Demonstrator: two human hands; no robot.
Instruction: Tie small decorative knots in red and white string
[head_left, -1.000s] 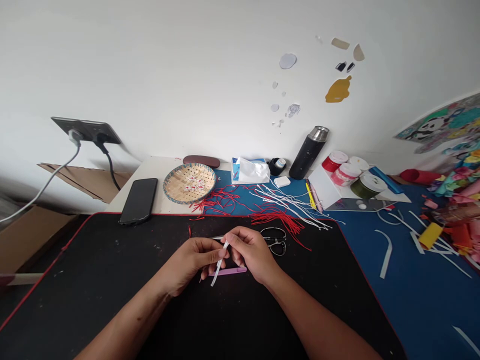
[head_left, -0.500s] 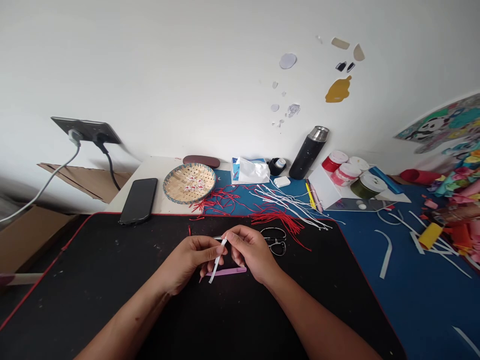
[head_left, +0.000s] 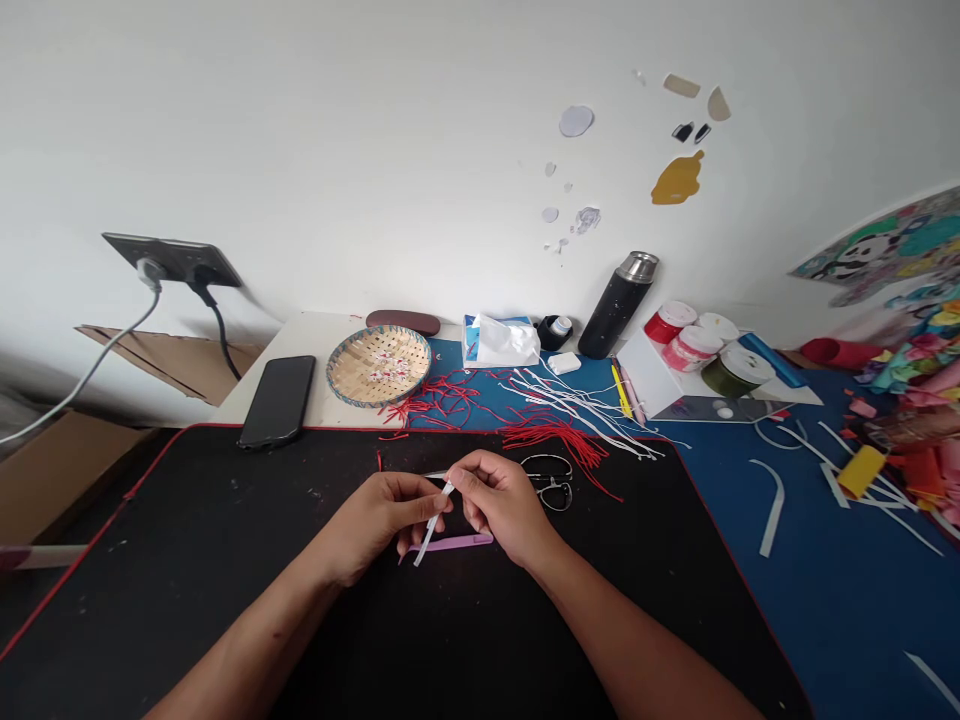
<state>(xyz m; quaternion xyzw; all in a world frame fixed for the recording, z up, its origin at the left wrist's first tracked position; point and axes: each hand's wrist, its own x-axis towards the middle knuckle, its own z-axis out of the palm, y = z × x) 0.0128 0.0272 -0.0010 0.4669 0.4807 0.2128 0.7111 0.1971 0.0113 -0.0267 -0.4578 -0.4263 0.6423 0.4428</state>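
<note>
Between my two hands, above the black mat [head_left: 247, 540], is a narrow white strip [head_left: 426, 543], slanting down to the left. My left hand [head_left: 386, 520] pinches it along its upper part between thumb and forefinger. At its top end, the thumb and fingertips of my right hand [head_left: 502, 505] are closed on it too. Underneath lies a purple pen-like tool [head_left: 457, 542], partly covered by my left fingers and the strip. Scissors [head_left: 555, 495] rest behind my right hand, which hides part of them; a bit of blade shows between the hands.
A woven basket [head_left: 360, 375] holding small red-and-white pieces stands behind the mat, near a phone [head_left: 277, 400]. Red cords [head_left: 555, 435] and white cords [head_left: 581, 405] spread along the back edge. A thermos [head_left: 619, 305], tissue pack [head_left: 501, 342] and lidded jars [head_left: 690, 347] stand by the wall.
Almost nothing differs. The lower end of the white strip has shifted very slightly left; both hands keep their pinch on it.
</note>
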